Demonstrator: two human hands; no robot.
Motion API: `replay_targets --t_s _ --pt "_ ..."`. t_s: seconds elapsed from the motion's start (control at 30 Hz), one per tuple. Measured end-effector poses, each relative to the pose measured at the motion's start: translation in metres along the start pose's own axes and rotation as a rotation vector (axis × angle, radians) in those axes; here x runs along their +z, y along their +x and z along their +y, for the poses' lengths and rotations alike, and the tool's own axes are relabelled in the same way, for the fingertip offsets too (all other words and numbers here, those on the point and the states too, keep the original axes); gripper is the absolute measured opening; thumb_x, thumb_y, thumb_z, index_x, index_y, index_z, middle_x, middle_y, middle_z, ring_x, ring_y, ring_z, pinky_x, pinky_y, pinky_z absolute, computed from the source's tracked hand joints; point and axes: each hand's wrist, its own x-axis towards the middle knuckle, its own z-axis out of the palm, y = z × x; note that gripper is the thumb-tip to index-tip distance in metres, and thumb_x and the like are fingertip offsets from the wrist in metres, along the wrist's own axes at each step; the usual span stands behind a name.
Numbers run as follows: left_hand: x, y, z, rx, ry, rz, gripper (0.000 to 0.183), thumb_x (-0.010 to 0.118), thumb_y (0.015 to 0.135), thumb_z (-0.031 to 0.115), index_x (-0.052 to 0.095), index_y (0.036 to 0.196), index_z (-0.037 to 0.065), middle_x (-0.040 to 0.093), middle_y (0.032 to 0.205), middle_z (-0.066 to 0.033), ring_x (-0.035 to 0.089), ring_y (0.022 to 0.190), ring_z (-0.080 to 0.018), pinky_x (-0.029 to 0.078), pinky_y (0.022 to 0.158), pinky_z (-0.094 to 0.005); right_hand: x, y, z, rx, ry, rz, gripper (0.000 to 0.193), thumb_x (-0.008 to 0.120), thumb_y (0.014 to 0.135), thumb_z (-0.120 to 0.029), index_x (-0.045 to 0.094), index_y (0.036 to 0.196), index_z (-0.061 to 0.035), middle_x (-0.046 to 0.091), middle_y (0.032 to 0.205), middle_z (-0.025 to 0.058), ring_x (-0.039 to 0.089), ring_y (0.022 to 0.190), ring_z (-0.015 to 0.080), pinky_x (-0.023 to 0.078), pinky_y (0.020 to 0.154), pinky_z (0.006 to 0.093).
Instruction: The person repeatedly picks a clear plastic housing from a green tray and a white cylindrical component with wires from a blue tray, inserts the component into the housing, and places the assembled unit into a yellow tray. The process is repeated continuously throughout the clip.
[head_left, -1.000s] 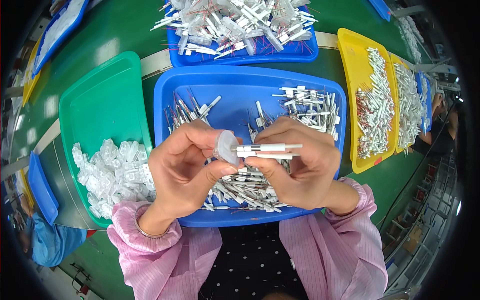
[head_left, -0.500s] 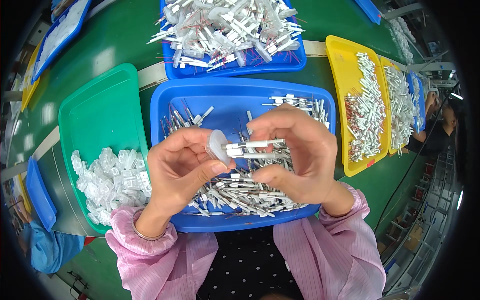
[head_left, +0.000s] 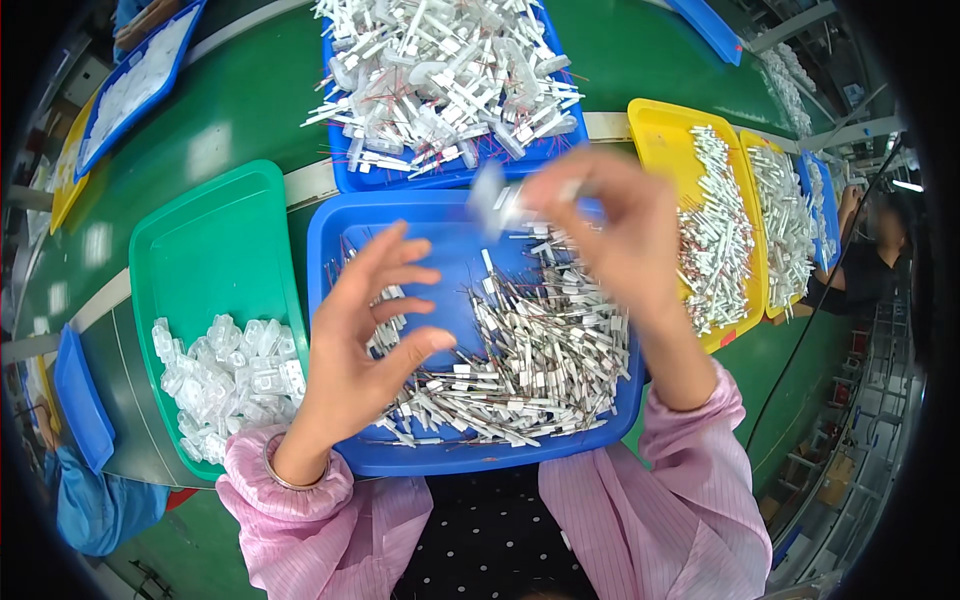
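My right hand point(head_left: 610, 235) is raised over the far edge of the near blue tray point(head_left: 440, 455) and is motion-blurred. It grips a small white assembled part point(head_left: 497, 198) with a clear cap on its end. My left hand point(head_left: 365, 340) hovers open over the tray's left half, fingers spread, holding nothing. Beneath both hands lies a heap of thin white and grey pins point(head_left: 530, 360). The green tray point(head_left: 215, 250) to the left holds a pile of clear plastic caps point(head_left: 225, 375).
A second blue tray point(head_left: 450, 70) piled with assembled white parts sits just beyond. Two yellow trays point(head_left: 660, 130) with rows of parts stand at the right. More blue trays point(head_left: 130, 80) lie far left. Another person's arm point(head_left: 850, 270) shows at the right edge.
My hands have separated. The right hand carried the capped part up and away toward the far tray; the left hand let go and opened over the near tray.
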Motion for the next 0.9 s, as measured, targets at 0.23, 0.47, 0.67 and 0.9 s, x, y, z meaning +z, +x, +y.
replay_targets --t_s 0.23,0.47,0.67,0.9 --pt "-0.017 -0.002 0.012 0.146 0.266 -0.034 0.037 0.060 0.078 0.002 0.051 0.114 -0.001 0.056 0.106 -0.0154 0.057 0.091 -0.0223 0.047 0.074 -0.0300 -0.041 0.117 0.049 0.131 -0.112 -0.118 0.016 0.067 0.076 -0.016 0.065 0.083 -0.0021 0.061 0.075 0.0019 0.053 0.073 0.0094 0.041 0.068 0.0239" --pt "-0.059 -0.053 0.035 0.131 1.134 0.091 0.020 0.056 0.070 -0.004 0.061 0.088 0.003 0.062 0.085 -0.0150 0.059 0.077 -0.0322 0.049 0.065 -0.0376 -0.037 0.124 0.078 -0.109 -0.526 -0.082 0.020 0.066 0.076 -0.021 0.065 0.091 -0.0081 0.062 0.093 0.0053 0.052 0.089 0.0160 0.038 0.078 0.0315" --pt "-0.195 -0.062 0.018 -0.531 1.824 0.746 0.006 0.056 0.069 0.005 0.058 0.075 0.003 0.060 0.078 -0.0170 0.060 0.076 -0.0353 0.048 0.062 -0.0452 -0.037 0.090 0.023 -0.129 -0.481 0.025 0.015 0.064 0.077 -0.019 0.064 0.086 -0.0064 0.060 0.096 0.0042 0.053 0.090 0.0180 0.038 0.076 0.0302" --pt "-0.187 -0.053 0.000 -0.352 1.728 0.728 0.012 0.061 0.068 0.006 0.058 0.079 0.000 0.062 0.083 -0.0151 0.060 0.076 -0.0345 0.048 0.067 -0.0436 -0.017 0.005 -0.024 -0.242 -0.402 -0.312 0.014 0.064 0.067 0.003 0.061 0.080 -0.0010 0.058 0.086 0.0121 0.056 0.083 0.0269 0.044 0.075 0.0342"
